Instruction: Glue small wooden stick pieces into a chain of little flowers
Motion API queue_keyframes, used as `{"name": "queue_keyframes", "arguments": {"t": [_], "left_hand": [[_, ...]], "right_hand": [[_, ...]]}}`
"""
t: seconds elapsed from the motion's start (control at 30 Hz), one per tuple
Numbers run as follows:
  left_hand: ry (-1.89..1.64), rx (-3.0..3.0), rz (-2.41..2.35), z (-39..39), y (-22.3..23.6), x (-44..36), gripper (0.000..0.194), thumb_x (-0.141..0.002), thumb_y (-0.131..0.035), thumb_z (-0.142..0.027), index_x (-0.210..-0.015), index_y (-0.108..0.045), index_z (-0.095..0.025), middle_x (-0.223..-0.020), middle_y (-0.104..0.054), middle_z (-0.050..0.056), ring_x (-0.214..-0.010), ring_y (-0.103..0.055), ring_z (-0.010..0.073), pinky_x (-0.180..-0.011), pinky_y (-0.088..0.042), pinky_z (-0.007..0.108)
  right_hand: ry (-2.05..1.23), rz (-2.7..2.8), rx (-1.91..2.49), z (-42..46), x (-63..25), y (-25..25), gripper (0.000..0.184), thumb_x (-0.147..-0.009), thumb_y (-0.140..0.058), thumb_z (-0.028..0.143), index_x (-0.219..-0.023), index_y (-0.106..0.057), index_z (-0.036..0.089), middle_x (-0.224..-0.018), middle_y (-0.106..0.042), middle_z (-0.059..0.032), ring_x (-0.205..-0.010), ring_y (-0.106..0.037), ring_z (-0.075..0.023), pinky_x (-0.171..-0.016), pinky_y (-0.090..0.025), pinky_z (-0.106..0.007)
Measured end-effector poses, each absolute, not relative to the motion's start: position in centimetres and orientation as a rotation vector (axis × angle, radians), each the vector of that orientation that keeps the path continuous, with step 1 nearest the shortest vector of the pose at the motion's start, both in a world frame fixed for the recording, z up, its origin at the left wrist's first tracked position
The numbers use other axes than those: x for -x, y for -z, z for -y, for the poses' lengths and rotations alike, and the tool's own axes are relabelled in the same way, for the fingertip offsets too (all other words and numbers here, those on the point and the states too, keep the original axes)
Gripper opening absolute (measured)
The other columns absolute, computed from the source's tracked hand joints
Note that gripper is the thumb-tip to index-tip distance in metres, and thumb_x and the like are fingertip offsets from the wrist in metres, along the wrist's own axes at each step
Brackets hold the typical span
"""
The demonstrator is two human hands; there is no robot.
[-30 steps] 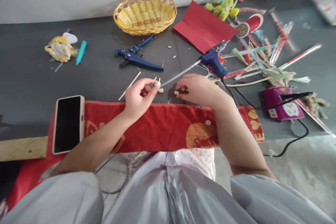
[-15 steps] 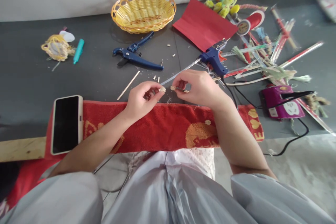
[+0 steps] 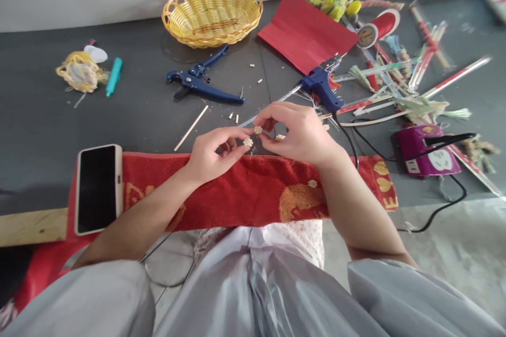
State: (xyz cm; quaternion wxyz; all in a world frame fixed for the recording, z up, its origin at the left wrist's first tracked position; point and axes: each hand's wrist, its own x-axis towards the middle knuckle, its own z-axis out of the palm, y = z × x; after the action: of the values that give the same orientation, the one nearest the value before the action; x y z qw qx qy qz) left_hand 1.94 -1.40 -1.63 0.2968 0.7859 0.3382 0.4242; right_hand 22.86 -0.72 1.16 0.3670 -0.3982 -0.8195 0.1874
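Observation:
My left hand (image 3: 215,154) pinches a small pale flower-shaped piece (image 3: 248,142) at its fingertips. Close by, slightly higher, my right hand (image 3: 296,129) holds a second little flower-shaped piece (image 3: 258,130) between thumb and finger. The two pieces are almost side by side, and the left fingertips come near the right-hand piece; whether they touch it I cannot tell. Beneath both forearms lies a red towel (image 3: 233,195), with another tiny flower (image 3: 312,184) on it. Several short cut stick pieces (image 3: 236,118) and a thin wooden stick (image 3: 191,127) lie beyond my left hand.
Behind are blue cutters (image 3: 209,89), a wicker basket (image 3: 213,37), red paper (image 3: 304,31) and a blue glue gun (image 3: 322,87). A purple power socket (image 3: 422,152) with cables and scattered sticks occupy the right. A phone (image 3: 98,189), teal pen (image 3: 114,77) and yellow netted bundle (image 3: 81,71) are left.
My hands have come closer together. The left-hand flower piece has turned its face toward me and moved slightly lower; the right-hand one also faces me more.

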Motion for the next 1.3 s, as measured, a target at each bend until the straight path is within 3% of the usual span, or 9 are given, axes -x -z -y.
{"name": "queue_keyframes", "arguments": {"t": [0.43, 1.3], "left_hand": [[-1.177, -2.052, -1.113, 1.00, 2.01, -1.87, 0.015, -0.083, -0.072, -0.031, -0.087, -0.069, -0.016, -0.080, -0.074, 0.001, -0.055, -0.059, 0.0051, -0.055, -0.050, 0.015], [-1.187, -2.155, -1.175, 1.25, 2.06, -1.78, 0.015, -0.083, -0.071, -0.032, -0.083, -0.068, -0.018, -0.075, -0.072, 0.000, -0.050, -0.054, 0.0049, -0.051, -0.045, 0.018]], "right_hand": [[-0.606, 2.072, 0.893, 0.73, -22.95, -1.21, 0.013, -0.078, -0.064, 0.012, -0.087, -0.072, 0.015, -0.081, -0.069, -0.0034, -0.067, -0.061, -0.0105, -0.065, -0.053, -0.024], [-0.573, 2.066, 0.901, 0.73, -22.50, -0.49, 0.013, -0.083, -0.063, 0.016, -0.092, -0.073, 0.017, -0.085, -0.072, -0.0033, -0.072, -0.064, -0.0108, -0.067, -0.054, -0.024]]}}
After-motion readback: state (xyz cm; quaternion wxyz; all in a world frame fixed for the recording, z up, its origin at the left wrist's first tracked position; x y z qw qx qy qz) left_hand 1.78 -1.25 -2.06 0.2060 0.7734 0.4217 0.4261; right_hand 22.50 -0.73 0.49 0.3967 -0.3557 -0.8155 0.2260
